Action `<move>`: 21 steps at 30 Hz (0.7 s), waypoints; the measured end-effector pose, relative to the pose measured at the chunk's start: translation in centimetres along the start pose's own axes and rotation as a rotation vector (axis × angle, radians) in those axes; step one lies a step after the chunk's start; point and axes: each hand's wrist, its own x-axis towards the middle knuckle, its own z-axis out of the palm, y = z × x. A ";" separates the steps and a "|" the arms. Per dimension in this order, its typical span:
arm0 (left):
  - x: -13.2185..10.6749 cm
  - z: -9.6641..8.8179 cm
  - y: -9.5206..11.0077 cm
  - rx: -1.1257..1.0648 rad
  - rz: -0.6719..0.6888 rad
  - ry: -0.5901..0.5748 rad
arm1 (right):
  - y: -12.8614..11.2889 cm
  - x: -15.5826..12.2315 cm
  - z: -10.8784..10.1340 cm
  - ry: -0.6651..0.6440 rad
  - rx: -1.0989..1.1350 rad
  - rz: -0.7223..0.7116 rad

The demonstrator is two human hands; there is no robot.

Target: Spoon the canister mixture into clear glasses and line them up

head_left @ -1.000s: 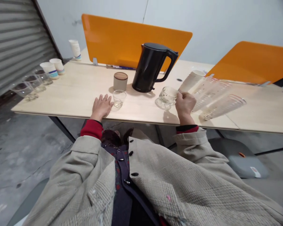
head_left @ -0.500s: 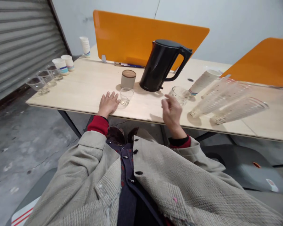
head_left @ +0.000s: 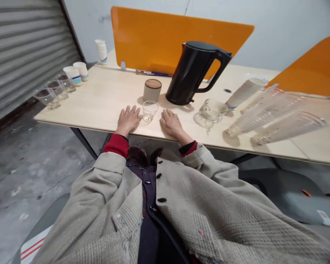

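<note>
My left hand [head_left: 128,120] lies flat on the table near its front edge, fingers spread and holding nothing. Close to its thumb stands a clear plastic cup [head_left: 150,111] with a little something at its bottom that I cannot make out. On the cup's other side, my right hand [head_left: 171,123] rests palm down, its fingers stretched out and free of any object. Behind the cup is a grey canister [head_left: 151,91] with a wooden lid. A black electric kettle [head_left: 188,73] stands to the right of the canister, its handle facing right. A glass cup [head_left: 210,110] sits right of my right hand.
Stacked clear plastic cups [head_left: 288,128] and a leaning paper-cup stack [head_left: 246,93] are on the right. Several plastic cups [head_left: 47,98] and paper cups [head_left: 73,75] line the left end. An orange divider [head_left: 154,40] stands at the back of the table [head_left: 99,95].
My right hand has moved left, from beside the glass cup down onto the table by the clear cup, and its curled fingers have straightened. My left hand stays put.
</note>
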 end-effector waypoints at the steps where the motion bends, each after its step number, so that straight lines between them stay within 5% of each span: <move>1: 0.1 0.0 -0.1 0.002 0.001 0.000 | -0.2 -0.2 -0.1 -0.010 -0.001 0.004; 21: 0.8 -0.1 -0.3 0.033 0.000 -0.007 | -1.7 -0.1 -1.3 -0.097 0.024 0.062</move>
